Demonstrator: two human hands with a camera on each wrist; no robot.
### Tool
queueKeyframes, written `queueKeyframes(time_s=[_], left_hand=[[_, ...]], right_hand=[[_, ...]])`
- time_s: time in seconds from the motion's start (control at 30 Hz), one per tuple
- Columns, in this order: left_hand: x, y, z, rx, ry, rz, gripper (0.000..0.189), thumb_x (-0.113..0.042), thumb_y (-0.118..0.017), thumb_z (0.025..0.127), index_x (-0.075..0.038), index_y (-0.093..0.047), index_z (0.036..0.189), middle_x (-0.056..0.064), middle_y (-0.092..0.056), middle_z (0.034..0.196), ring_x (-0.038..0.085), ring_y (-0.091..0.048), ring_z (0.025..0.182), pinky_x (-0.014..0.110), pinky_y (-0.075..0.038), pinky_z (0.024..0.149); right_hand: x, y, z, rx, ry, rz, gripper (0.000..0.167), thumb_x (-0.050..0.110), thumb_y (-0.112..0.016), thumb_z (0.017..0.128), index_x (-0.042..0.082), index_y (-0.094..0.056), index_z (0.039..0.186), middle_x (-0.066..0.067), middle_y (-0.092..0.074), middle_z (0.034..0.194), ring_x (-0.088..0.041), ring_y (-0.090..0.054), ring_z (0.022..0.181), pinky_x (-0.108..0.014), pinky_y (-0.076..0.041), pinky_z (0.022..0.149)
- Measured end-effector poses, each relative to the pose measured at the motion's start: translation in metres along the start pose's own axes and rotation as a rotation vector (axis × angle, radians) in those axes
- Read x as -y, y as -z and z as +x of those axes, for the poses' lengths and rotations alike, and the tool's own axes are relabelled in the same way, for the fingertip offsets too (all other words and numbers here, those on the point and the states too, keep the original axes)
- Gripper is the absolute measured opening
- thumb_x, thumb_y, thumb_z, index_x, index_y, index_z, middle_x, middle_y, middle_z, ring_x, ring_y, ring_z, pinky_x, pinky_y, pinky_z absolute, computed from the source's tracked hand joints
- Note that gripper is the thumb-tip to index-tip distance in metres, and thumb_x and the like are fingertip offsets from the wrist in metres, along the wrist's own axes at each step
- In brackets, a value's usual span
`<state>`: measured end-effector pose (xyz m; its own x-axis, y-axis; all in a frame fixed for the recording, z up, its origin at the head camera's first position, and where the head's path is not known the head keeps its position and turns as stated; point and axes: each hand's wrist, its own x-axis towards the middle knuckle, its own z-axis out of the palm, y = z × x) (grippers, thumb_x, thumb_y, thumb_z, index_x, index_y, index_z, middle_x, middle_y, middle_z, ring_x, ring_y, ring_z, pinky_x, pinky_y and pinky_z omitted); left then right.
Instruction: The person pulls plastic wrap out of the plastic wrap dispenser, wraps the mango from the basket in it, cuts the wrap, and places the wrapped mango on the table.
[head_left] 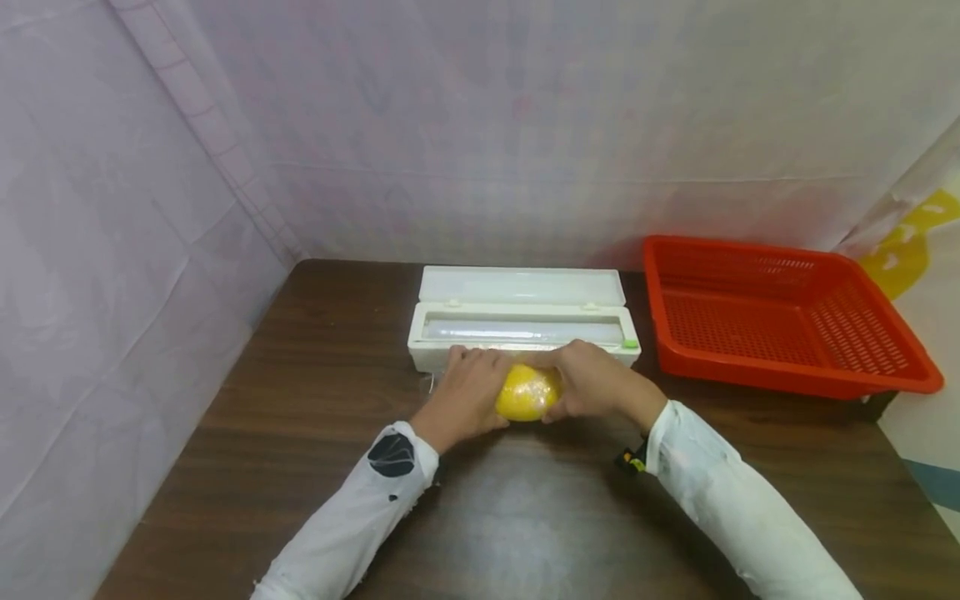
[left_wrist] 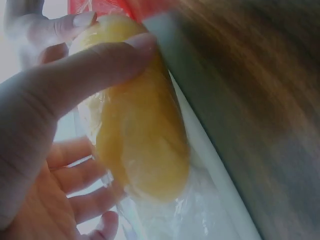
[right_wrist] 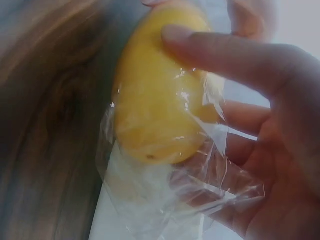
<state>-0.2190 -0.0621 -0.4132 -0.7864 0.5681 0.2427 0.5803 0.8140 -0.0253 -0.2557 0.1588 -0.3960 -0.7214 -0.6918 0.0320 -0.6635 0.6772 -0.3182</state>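
A smooth yellow mango (head_left: 523, 393), partly covered in clear cling film (right_wrist: 220, 185), is held between both hands just in front of the white film dispenser (head_left: 438, 358). My left hand (head_left: 471, 390) grips it from the left, thumb (left_wrist: 105, 72) across its near side and fingers behind. From the right, my right hand (head_left: 596, 379) holds it the same way, thumb (right_wrist: 225, 52) pressed on the skin. In the right wrist view, loose crumpled film hangs past the mango's end onto the fingers. The dispenser's lid (head_left: 521, 285) stands raised, with a film roll (head_left: 521, 330) inside.
A red perforated plastic basket (head_left: 787, 379) sits at the right back of the dark wooden table (head_left: 315, 467). Pale sheeting (head_left: 465, 125) hangs behind the table and along its left. A green piece (head_left: 630, 343) sits at the dispenser's right end.
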Motion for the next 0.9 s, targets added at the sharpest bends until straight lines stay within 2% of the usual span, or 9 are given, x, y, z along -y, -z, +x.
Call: queueKeyframes(time_s=[0.1, 0.3, 0.43, 0.53, 0.73, 0.9], left_hand=[[0.003, 0.004, 0.001, 0.024, -0.026, -0.027, 0.079, -0.048, -0.091, 0.066, -0.013, -0.061, 0.13, 0.006, -0.069, 0.123, 0.026, -0.064, 0.109, 0.044, -0.041, 0.093], [0.008, 0.007, 0.004, 0.065, -0.086, -0.072, 0.077, -0.051, -0.091, 0.063, -0.023, -0.065, 0.129, -0.003, -0.075, 0.111, 0.017, -0.067, 0.093, 0.041, -0.044, 0.086], [0.009, 0.007, 0.005, 0.071, -0.12, -0.093, 0.062, -0.051, -0.09, 0.063, -0.023, -0.072, 0.114, -0.005, -0.076, 0.103, 0.014, -0.067, 0.086, 0.04, -0.045, 0.082], [0.01, 0.007, 0.005, 0.066, -0.122, -0.078, 0.057, -0.051, -0.09, 0.064, -0.021, -0.072, 0.109, -0.005, -0.076, 0.098, 0.015, -0.065, 0.082, 0.041, -0.047, 0.081], [0.012, 0.006, 0.006, 0.076, -0.115, 0.005, 0.058, -0.055, -0.088, 0.066, -0.016, -0.072, 0.105, -0.001, -0.074, 0.094, 0.019, -0.063, 0.079, 0.042, -0.051, 0.075], [0.013, 0.005, 0.007, 0.093, -0.114, -0.001, 0.058, -0.054, -0.087, 0.068, -0.013, -0.073, 0.107, 0.0, -0.072, 0.089, 0.017, -0.061, 0.077, 0.039, -0.052, 0.072]], right_hand=[[-0.001, 0.003, 0.0, 0.024, 0.011, 0.039, 0.071, 0.036, -0.094, 0.065, 0.031, -0.066, 0.13, 0.016, -0.069, 0.094, -0.009, -0.059, 0.08, -0.031, -0.051, 0.078], [-0.005, -0.001, -0.003, 0.06, 0.055, 0.089, 0.074, 0.037, -0.091, 0.068, 0.032, -0.063, 0.136, 0.016, -0.069, 0.1, -0.007, -0.06, 0.083, -0.029, -0.051, 0.078], [-0.006, -0.003, -0.004, 0.082, 0.048, 0.11, 0.071, 0.037, -0.088, 0.07, 0.033, -0.062, 0.136, 0.018, -0.069, 0.098, -0.006, -0.061, 0.081, -0.027, -0.051, 0.075], [-0.007, -0.004, -0.004, 0.08, 0.041, 0.134, 0.067, 0.035, -0.086, 0.072, 0.035, -0.062, 0.135, 0.019, -0.067, 0.1, -0.006, -0.061, 0.083, -0.027, -0.051, 0.077], [-0.008, -0.006, -0.002, 0.036, 0.065, 0.15, 0.069, 0.03, -0.085, 0.073, 0.034, -0.059, 0.137, 0.016, -0.065, 0.105, -0.009, -0.059, 0.087, -0.03, -0.05, 0.081], [-0.01, -0.01, -0.004, 0.007, 0.068, 0.16, 0.07, 0.03, -0.084, 0.073, 0.035, -0.058, 0.138, 0.015, -0.065, 0.107, -0.01, -0.059, 0.087, -0.031, -0.05, 0.08]])
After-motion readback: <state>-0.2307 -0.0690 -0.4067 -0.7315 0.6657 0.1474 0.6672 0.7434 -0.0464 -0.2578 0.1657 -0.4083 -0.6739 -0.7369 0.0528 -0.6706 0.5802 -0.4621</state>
